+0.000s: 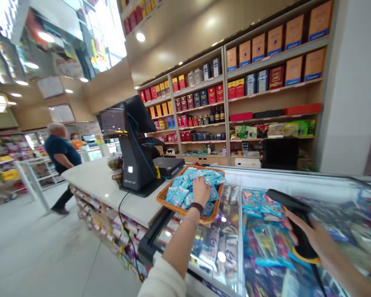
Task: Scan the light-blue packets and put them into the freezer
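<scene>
My left hand (200, 191), a beaded bracelet at its wrist, reaches into a shallow wicker basket (164, 199). Its fingers bend down onto small light-blue packets (178, 194) that fill the basket. The fingertips are hidden, so I cannot tell whether they grip a packet. On the right, my right hand (307, 231) is wrapped round the handle of a black-and-yellow barcode scanner (299, 210). The scanner is held above a glass-topped freezer (241, 251), its head pointing left. The basket rests partly on the freezer top, beside the white counter.
A black point-of-sale terminal (135, 165) stands on the white counter (95, 185), left of the basket, with a cable hanging down the front. Behind are shelves (225, 93) of boxes and bottles. A person in a dark shirt (63, 152) is at the far left, near metal railings (34, 185).
</scene>
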A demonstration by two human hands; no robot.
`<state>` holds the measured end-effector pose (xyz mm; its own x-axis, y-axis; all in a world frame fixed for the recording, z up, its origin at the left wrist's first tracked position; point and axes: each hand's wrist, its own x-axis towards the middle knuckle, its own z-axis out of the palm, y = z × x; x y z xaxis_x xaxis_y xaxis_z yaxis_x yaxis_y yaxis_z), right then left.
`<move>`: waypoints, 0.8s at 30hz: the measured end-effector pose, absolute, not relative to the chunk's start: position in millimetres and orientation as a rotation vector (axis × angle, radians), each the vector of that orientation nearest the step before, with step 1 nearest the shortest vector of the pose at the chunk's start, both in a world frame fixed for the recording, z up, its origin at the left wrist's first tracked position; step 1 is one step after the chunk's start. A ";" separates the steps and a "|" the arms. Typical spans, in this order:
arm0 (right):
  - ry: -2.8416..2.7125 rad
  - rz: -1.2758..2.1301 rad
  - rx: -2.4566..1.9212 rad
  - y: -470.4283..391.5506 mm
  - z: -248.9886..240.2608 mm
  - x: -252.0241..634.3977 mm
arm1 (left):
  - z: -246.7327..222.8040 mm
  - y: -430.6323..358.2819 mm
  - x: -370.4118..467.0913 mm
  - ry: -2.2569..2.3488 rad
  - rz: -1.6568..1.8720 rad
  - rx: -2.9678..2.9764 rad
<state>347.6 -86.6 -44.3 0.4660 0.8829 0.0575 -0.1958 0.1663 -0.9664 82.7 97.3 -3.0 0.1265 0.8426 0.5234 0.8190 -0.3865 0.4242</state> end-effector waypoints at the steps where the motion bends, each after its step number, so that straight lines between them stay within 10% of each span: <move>1: -0.740 0.886 -1.163 -86.5 -46.3 345.6 | -0.4 101.4 79.2 1.772 1.044 2.339; 12: -0.647 0.841 -1.150 -82.3 -86.8 380.1 | 27.0 112.7 88.8 1.929 0.857 2.281; 24: -0.745 0.790 -1.163 -95.5 -66.9 376.6 | -62.4 68.3 200.0 0.637 1.154 1.189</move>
<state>376.6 -95.5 -66.9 0.5247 0.8456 0.0976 -0.1475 0.2033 -0.9679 200.0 68.3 -62.4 0.3372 0.9255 0.1724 -0.3474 -0.0478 0.9365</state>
